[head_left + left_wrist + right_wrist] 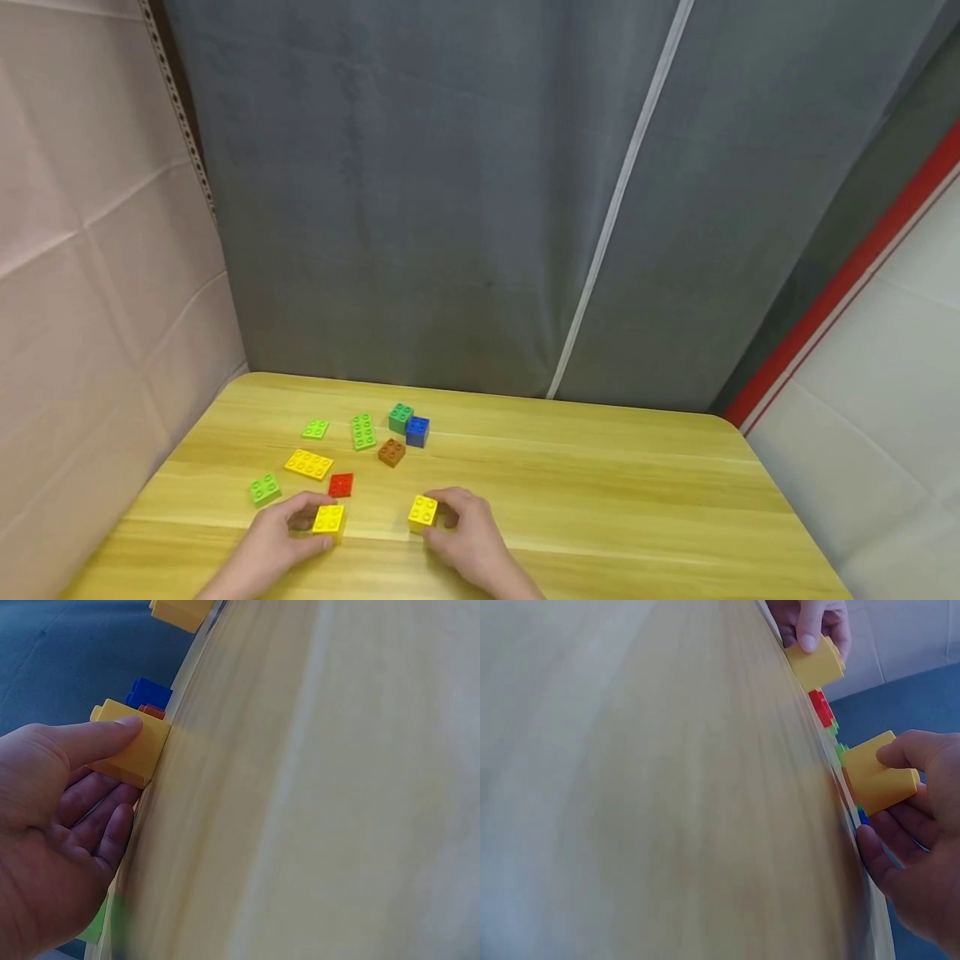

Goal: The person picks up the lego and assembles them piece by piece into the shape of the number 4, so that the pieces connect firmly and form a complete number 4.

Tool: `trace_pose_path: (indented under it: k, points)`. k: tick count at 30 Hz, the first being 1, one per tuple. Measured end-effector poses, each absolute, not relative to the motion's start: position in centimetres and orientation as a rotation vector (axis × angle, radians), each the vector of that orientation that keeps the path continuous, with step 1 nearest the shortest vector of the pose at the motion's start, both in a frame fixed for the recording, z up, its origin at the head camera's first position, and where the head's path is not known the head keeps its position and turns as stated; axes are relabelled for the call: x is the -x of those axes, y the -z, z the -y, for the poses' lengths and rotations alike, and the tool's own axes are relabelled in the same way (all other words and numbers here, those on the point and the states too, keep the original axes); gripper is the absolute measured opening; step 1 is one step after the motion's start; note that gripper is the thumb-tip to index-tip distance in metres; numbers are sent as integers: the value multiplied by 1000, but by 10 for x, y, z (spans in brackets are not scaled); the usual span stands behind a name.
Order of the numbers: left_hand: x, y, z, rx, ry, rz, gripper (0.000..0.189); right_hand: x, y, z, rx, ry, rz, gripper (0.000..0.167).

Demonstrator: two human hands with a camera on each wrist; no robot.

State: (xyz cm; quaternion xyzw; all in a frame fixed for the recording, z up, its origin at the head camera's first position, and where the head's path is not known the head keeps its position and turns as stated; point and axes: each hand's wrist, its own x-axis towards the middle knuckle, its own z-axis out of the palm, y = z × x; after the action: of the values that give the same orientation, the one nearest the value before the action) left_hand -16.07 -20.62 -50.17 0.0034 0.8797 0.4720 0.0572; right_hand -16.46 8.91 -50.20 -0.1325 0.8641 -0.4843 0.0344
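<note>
My left hand pinches a yellow brick between thumb and fingers near the table's front. To its right, my right hand pinches a second yellow brick, its studs facing up. A gap of bare wood separates the two bricks. In the left wrist view the thumb presses the near side of the left yellow brick, low at the tabletop. The right wrist view shows the thumb on the face of the other yellow brick. Just beyond the left hand lies a flat red brick.
Behind the hands lie a long yellow brick, a brown brick, a blue brick, a dark green brick and light green bricks. The wooden table ends at a grey curtain.
</note>
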Motion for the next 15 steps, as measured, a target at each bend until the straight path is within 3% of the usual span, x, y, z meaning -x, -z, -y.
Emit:
trace_pose_path:
  k: [15]
  points:
    - [162, 503, 207, -14, -1419, -2678, 52, 165, 499, -134, 398, 1476, -2669, 42]
